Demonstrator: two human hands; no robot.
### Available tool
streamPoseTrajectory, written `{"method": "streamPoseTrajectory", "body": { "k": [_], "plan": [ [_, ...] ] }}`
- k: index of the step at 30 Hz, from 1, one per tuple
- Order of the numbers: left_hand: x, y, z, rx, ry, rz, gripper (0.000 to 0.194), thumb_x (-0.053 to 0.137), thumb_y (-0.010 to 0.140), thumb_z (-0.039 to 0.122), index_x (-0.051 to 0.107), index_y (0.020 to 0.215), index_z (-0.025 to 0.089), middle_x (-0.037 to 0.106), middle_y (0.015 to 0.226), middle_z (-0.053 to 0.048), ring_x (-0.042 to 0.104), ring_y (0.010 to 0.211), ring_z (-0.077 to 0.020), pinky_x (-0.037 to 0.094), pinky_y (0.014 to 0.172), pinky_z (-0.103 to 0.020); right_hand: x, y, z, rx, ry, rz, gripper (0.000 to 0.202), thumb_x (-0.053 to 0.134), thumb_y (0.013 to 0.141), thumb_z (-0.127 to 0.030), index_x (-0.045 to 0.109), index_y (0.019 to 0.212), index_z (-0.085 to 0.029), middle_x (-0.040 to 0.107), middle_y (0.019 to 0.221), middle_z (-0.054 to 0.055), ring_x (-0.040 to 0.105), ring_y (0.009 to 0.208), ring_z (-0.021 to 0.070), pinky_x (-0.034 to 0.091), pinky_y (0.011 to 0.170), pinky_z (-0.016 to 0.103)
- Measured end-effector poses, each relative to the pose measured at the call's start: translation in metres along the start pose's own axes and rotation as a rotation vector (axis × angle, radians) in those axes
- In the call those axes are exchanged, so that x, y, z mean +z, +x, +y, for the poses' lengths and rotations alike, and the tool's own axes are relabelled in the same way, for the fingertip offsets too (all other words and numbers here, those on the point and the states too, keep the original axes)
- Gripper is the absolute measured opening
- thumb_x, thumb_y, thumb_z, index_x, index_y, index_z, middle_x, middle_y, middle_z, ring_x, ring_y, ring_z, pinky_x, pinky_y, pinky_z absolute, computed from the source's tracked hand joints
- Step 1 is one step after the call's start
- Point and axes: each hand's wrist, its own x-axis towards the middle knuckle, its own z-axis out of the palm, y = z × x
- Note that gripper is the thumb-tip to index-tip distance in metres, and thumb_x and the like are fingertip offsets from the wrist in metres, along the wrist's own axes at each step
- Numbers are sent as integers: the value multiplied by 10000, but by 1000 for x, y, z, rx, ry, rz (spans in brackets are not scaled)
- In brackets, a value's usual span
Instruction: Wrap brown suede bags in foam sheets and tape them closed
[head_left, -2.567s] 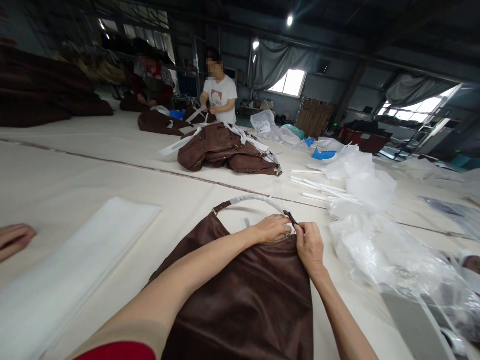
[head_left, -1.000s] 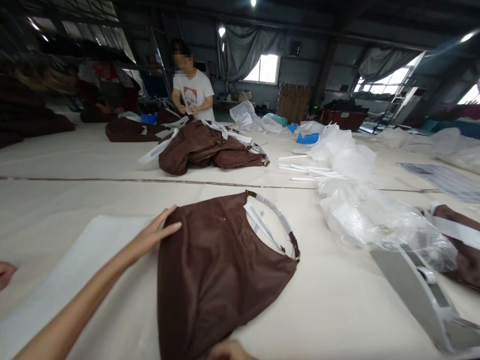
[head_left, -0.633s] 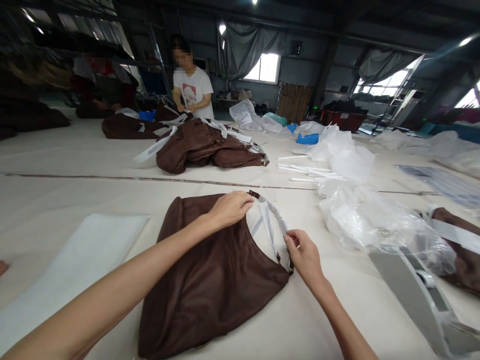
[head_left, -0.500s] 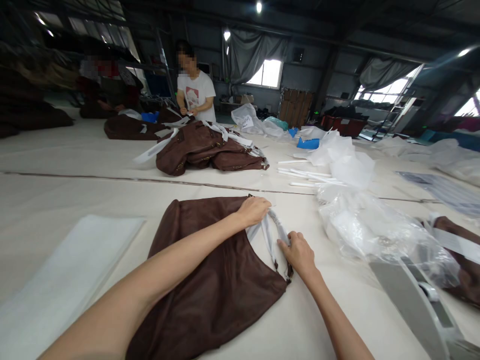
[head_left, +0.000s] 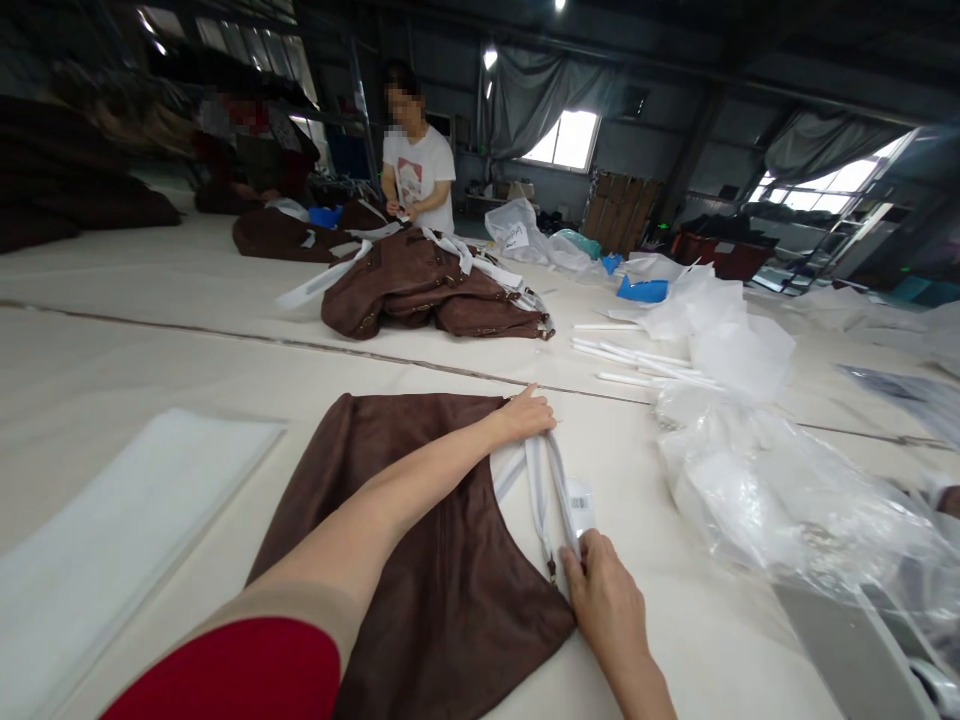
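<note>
Versus half a second ago: view has tilted, brown bag [head_left: 427,600] lies on the table [head_left: 187,375] in the near foreground, opening toward the right, much the same pose. Right hand [head_left: 607,590] has slid down the strap [head_left: 558,480] to the bag's near right corner; left hand [head_left: 529,415] stays up at the far end. A barcode tag [head_left: 580,503] now shows just right of the strap, above the right fingers. Around: a heap of brown bags [head_left: 420,285] sits across the table seam, a co-worker [head_left: 424,170] in a white T-shirt stands behind it, clear plastic [head_left: 780,490] is bunched to the right and partly covers a grey device [head_left: 840,640], folded white sheet [head_left: 142,520] lies left, white sticks [head_left: 630,355] and a blue scrap [head_left: 643,290] lie beyond. In the way — left forearm [head_left: 397,500] crosses the bag and hides part of its middle. Hands: left is palm-down, fingers bent over the strap's far end by the bag's top corner, index sticking out; can't tell how firm, underside hidden. Right is closed up, thumb and fingers pinching the strap's near end — small clasp [head_left: 553,570] on a white strip just left of the thumb.
</note>
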Motion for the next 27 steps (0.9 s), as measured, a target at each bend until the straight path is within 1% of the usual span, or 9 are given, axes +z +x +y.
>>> {"method": "streamPoseTrajectory", "body": {
  "k": [3,6,8,11,14,18,23,25,27],
  "plan": [
    [-14,-9,5,-77,-57,15,304,565,808,24,688,996,228,693,1084,-53,551,1139,-223,234,1141,-495,-14,-9,18,110,386,19,391,479,912,-566,600,1029,-213,689,909,51,665,769,204,498,715,307],
    [-40,-27,16,-164,-146,42,412,551,851,117,581,1256,184,577,1334,-120,494,1253,-263,308,1109,-456,-28,-29,37,286,636,27,502,498,852,-661,625,1014,-203,695,857,51,650,694,198,511,676,319],
    [-56,-46,32,-198,-217,36,399,494,901,189,551,1295,158,570,1346,-131,529,1223,-256,383,1047,-390,-26,-49,43,356,754,-41,510,540,818,-670,619,975,-191,684,803,47,637,644,191,510,615,311],
    [-65,-83,70,-183,-326,-44,312,484,916,265,633,1185,208,679,1190,-54,631,1064,-209,463,899,-290,-8,-79,36,378,950,-107,530,601,793,-645,570,1040,-176,667,788,37,623,599,170,503,541,286],
    [-54,-117,119,-141,-391,-152,246,522,900,333,689,1055,241,732,1035,-12,674,938,-195,481,775,-259,12,-96,16,348,1119,-104,540,638,782,-606,522,1075,-168,636,769,19,610,563,149,493,494,262],
    [-30,-135,162,-135,-386,-208,347,478,917,444,696,997,187,714,1014,-96,657,967,-272,491,774,-337,26,-96,-24,293,1253,-47,527,653,779,-504,476,1156,-180,618,854,19,619,572,130,480,456,230],
    [-22,-128,165,-322,-213,-141,330,555,862,472,689,913,174,680,985,-134,587,1017,-328,442,880,-430,36,-76,-66,227,1281,-152,525,612,795,-368,455,1250,-159,599,724,-15,588,533,126,429,402,195],
    [-17,-131,159,-349,-181,-125,272,545,873,415,675,878,176,683,940,-121,585,972,-317,436,861,-428,34,-73,-64,146,1250,-231,483,621,787,-331,510,1227,-168,583,697,-34,574,513,117,426,418,198],
    [-8,-139,153,-331,-181,-72,264,468,923,362,656,872,184,683,930,-100,576,963,-298,432,847,-410,24,-74,-45,56,1144,-226,342,617,797,-304,619,1115,-177,605,693,-24,600,565,129,472,507,228]
  ]
}}
